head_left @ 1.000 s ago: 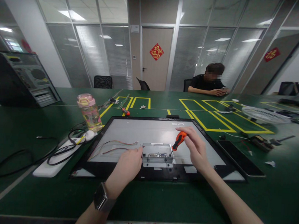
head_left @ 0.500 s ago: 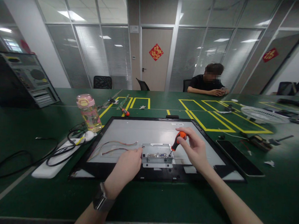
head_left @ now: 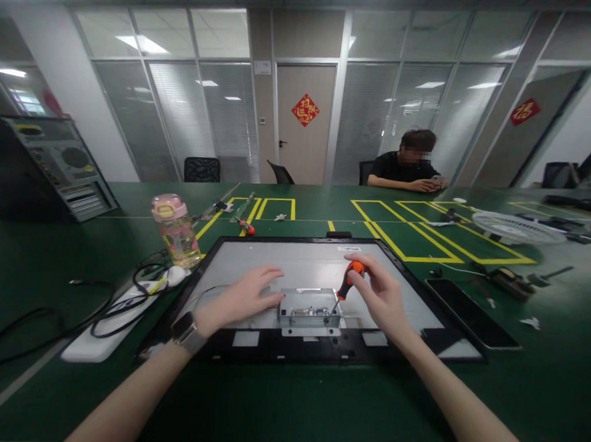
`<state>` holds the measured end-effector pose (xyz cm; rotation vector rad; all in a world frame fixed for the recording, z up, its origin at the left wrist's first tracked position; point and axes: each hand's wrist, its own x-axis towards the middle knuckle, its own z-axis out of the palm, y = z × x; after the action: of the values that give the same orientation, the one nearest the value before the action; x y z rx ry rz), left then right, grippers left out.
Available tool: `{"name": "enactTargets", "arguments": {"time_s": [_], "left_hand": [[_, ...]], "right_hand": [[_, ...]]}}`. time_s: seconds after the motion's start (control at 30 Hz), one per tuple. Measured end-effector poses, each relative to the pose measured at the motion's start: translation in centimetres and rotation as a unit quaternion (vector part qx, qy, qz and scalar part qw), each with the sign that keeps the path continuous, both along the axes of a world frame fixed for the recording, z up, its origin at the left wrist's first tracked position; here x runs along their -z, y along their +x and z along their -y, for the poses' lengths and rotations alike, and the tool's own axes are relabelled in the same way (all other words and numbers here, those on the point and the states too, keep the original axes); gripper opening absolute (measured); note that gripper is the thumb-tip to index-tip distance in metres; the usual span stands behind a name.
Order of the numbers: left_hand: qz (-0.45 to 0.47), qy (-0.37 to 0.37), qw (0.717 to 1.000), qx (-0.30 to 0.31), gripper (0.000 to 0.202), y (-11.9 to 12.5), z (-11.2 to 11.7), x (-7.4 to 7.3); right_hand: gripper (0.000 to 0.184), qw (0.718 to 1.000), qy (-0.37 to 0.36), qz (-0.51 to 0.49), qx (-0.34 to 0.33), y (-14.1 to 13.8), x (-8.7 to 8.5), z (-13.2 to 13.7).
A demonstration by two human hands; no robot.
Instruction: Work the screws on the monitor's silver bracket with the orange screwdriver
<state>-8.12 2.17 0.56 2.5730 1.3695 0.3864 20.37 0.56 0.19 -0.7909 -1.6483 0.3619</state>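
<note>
My left hand (head_left: 243, 299) has moved off the bracket's (head_left: 310, 313) left edge and lies open on the panel (head_left: 273, 259); my right hand (head_left: 379, 297) grips the screwdriver (head_left: 344, 287), tip on the bracket.

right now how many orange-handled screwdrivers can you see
2. One screwdriver is in the right hand, its tip at the metal bracket; the second screwdriver lies on the table beyond the monitor, near the bottle. More may hide in the far clutter.

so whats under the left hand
The left hand lies flat on the monitor's grey back panel, fingers beside the metal bracket. Whatever lies beneath the palm is covered.
</note>
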Motion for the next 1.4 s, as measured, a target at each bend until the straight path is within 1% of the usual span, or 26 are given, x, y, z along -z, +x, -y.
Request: {"name": "enactTargets", "arguments": {"time_s": [0.07, 0.1, 0.13, 0.17, 0.23, 0.33, 0.5, 0.6, 0.73, 0.93, 1.1, 1.2, 1.3, 1.4], "left_hand": [[0.005, -0.043, 0.999, 0.029, 0.063, -0.2, -0.8, 1.6], [-0.015, -0.058, 0.997, 0.050, 0.072, -0.3, -1.0, 2.3], [-0.024, -0.054, 0.997, 0.058, 0.081, -0.3, -1.2, 2.9], [-0.026, -0.049, 0.997, 0.056, 0.087, -0.3, -1.2, 3.2], [-0.029, -0.054, 0.997, 0.053, 0.087, -0.2, -1.2, 3.5], [-0.024, -0.056, 0.997, 0.050, 0.083, -0.2, -1.0, 3.4], [0.018, -0.054, 0.997, 0.051, 0.079, -0.3, -1.1, 3.4], [0.061, -0.067, 0.995, 0.043, 0.073, -0.4, -1.1, 3.4], [0.097, -0.065, 0.992, 0.047, 0.066, -0.4, -1.0, 3.0], [0.096, -0.059, 0.992, 0.053, 0.058, -0.2, -0.4, 2.5], [0.085, -0.059, 0.993, 0.051, 0.058, 0.0, -0.2, 2.4], [0.085, -0.051, 0.994, 0.051, 0.058, -0.1, -0.1, 2.4], [0.083, -0.053, 0.994, 0.049, 0.059, -0.1, -0.1, 2.4], [0.082, -0.057, 0.994, 0.046, 0.059, -0.1, -0.1, 2.4]], "right_hand": [[0.018, 1.000, -0.001, 0.000, 0.003, 0.0, 0.0, 0.1], [0.018, 1.000, -0.001, -0.001, 0.006, 0.0, -0.1, 0.1], [0.018, 1.000, -0.001, -0.002, 0.008, 0.1, -0.2, 0.2], [0.018, 1.000, -0.001, -0.003, 0.008, 0.1, -0.3, 0.3], [0.022, 1.000, -0.004, -0.007, -0.003, 0.1, -0.5, 0.6], [0.027, 0.999, -0.020, -0.021, -0.031, 0.1, -0.7, 0.8], [0.024, 0.999, -0.023, -0.030, -0.005, 0.0, -0.4, 0.6], [0.019, 0.999, -0.020, -0.025, -0.004, 0.1, -0.1, 0.2], [0.017, 1.000, -0.018, -0.025, -0.003, 0.2, 0.1, 0.0], [0.020, 0.999, -0.019, -0.035, 0.005, -0.1, -0.3, 0.4], [0.021, 0.998, -0.024, -0.051, -0.001, -0.1, -0.5, 0.7], [0.021, 0.995, -0.060, -0.072, -0.039, 0.2, -0.3, 0.3], [0.029, 0.988, -0.098, -0.074, -0.095, 0.5, -0.1, 0.0], [0.028, 0.986, -0.101, -0.075, -0.111, 0.5, -0.2, 0.0]]}}
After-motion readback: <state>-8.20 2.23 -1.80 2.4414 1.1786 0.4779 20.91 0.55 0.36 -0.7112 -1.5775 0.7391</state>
